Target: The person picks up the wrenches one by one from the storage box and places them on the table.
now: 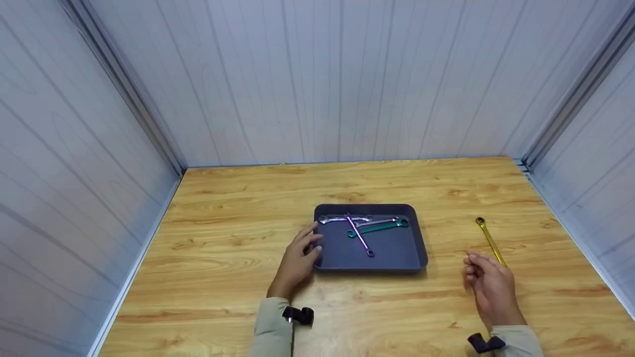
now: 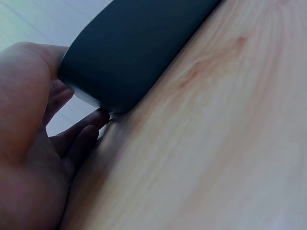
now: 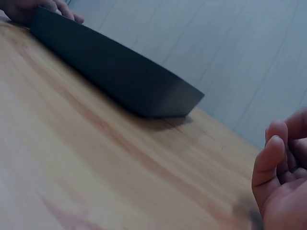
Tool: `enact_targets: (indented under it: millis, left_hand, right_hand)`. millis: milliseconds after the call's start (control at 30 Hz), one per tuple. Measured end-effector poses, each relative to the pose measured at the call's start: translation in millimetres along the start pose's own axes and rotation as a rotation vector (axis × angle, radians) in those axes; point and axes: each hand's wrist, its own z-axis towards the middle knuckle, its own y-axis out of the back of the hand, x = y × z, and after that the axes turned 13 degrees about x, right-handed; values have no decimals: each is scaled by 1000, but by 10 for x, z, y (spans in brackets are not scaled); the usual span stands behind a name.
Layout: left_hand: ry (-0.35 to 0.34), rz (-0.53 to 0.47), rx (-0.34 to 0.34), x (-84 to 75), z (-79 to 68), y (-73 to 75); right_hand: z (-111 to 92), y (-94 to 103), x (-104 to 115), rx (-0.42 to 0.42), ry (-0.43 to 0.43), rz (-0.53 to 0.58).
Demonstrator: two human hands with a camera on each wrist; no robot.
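Observation:
A dark grey tray [image 1: 392, 255] sits on the table with several wrenches in it. A purple wrench [image 1: 359, 235] lies across a silver wrench [image 1: 337, 218] and reaches over the end of a green wrench [image 1: 379, 227]; another silver wrench [image 1: 382, 221] lies beside the green one. My left hand [image 1: 297, 260] grips the tray's left side, thumb at the rim and fingertips low against the outer wall in the left wrist view. Right of the tray, my right hand [image 1: 493, 287] has loosely curled fingers and holds nothing visible. It overlaps the lower end of a yellow wrench [image 1: 488, 238].
The wood-grain table [image 1: 238, 208] carries the tray and the yellow wrench. Pale panelled walls stand behind it [image 1: 317, 89], on the left and on the right. Dark wrist mounts [image 1: 298, 316] are strapped at both sleeves.

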Motion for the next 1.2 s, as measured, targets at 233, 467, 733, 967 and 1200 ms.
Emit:
enact_targets:
  millis: [233, 467, 733, 967, 1200]
  left_hand:
    - [-6, 6, -3, -26, 13, 4]
    - [25, 3, 1, -7, 10, 0]
    - [14, 1, 4, -5, 5, 8]
    - [-2, -8, 6, -15, 8, -16]
    - [-23, -5, 1, -29, 17, -39]
  right_hand:
    - [105, -231, 59, 27, 6, -53]
    - [212, -455, 116, 60, -15, -95]
    - [350, -736, 138, 111, -6, -132]
    - [444, -909, 123, 127, -39, -218]
    - [547, -1006, 135, 173, -111, -282]
